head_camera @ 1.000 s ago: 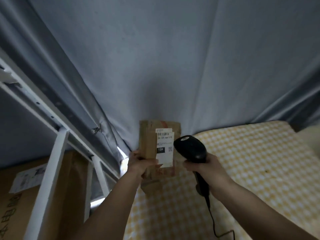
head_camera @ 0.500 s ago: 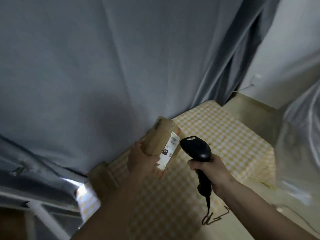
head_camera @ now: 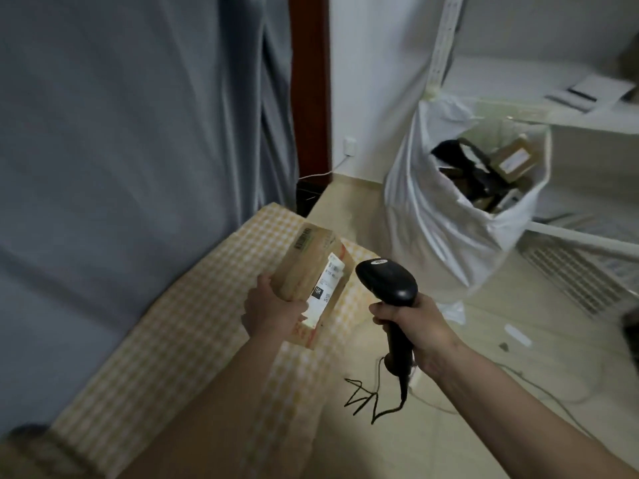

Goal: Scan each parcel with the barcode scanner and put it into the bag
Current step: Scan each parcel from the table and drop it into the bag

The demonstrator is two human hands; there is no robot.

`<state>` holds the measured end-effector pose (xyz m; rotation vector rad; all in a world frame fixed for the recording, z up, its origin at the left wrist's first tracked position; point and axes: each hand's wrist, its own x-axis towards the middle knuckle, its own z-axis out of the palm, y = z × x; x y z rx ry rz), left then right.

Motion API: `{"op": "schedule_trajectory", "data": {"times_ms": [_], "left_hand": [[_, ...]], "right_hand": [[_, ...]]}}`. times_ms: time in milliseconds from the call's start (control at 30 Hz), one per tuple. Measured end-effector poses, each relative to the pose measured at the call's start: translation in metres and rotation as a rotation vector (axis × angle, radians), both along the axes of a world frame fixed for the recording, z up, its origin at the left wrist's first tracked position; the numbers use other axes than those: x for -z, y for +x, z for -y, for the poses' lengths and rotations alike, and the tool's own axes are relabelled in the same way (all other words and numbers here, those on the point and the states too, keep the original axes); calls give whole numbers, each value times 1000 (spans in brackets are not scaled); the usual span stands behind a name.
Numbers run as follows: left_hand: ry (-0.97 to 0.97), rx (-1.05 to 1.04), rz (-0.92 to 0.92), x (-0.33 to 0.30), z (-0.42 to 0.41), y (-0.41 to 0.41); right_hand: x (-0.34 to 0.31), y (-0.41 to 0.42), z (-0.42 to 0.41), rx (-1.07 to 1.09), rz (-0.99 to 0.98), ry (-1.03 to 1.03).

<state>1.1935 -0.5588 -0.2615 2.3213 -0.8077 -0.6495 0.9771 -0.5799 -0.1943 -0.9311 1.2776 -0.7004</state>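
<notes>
My left hand (head_camera: 273,311) grips a brown cardboard parcel (head_camera: 307,271) by its lower end, tilted, with its white shipping label facing right. My right hand (head_camera: 411,323) grips the handle of a black barcode scanner (head_camera: 387,281), whose head sits just right of the label. Its black cable hangs down and kinks below the handle. A large white bag (head_camera: 446,216) stands open on the floor to the upper right, with several parcels and dark items inside.
A yellow checked cloth (head_camera: 193,333) covers the surface under my left arm. A grey curtain (head_camera: 138,133) hangs on the left. White shelving (head_camera: 587,122) stands behind the bag, and a white vent panel (head_camera: 570,274) lies on the tiled floor.
The view has swung to the right, bringing the white bag and shelving into sight. Parcel and scanner stay together in my hands, the parcel now more tilted.
</notes>
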Motion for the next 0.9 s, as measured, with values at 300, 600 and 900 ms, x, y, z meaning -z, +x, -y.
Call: {"op": "schedule_trajectory", "data": {"times_ms": [300, 600, 900], "left_hand": [[-21, 222, 21, -8, 90, -128], [-28, 318, 22, -8, 175, -169], [-112, 343, -55, -22, 297, -176]], "right_hand": [[-8, -127, 53, 281, 56, 6], [-8, -171, 115, 399, 122, 28], [-22, -175, 242, 416, 143, -7]]}}
